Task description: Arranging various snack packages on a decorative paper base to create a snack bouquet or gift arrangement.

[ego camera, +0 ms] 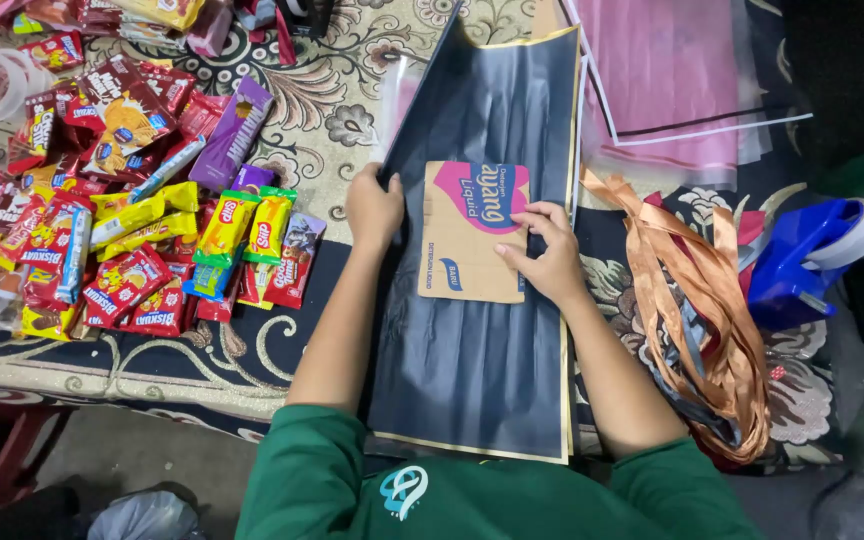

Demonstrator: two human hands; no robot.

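Dark navy wrapping paper (482, 360) with a thin gold edge lies lengthwise across the patterned tabletop (332, 120), running from the person's green-sleeved chest up toward the far side. A brown cardboard piece (457, 250) with a pink and blue printed patch rests flat on the middle of the sheet. The right hand (550, 257) presses on the card's right edge, fingers (537, 215) spread apart and laid flat on it, not clamped around anything. The left hand (373, 208) sits at the paper's left edge just beside the card, fingers curled together on the edge of the sheet; whether they pinch it cannot be told. To the left lies a heap of snack packets (122, 240) in red, yellow and purple wrappers. To the right, well apart from the card, copper ribbon (702, 300) lies in loose loops, with a blue tape dispenser (802, 255) beyond it and pink sheets (672, 80) at the far side.
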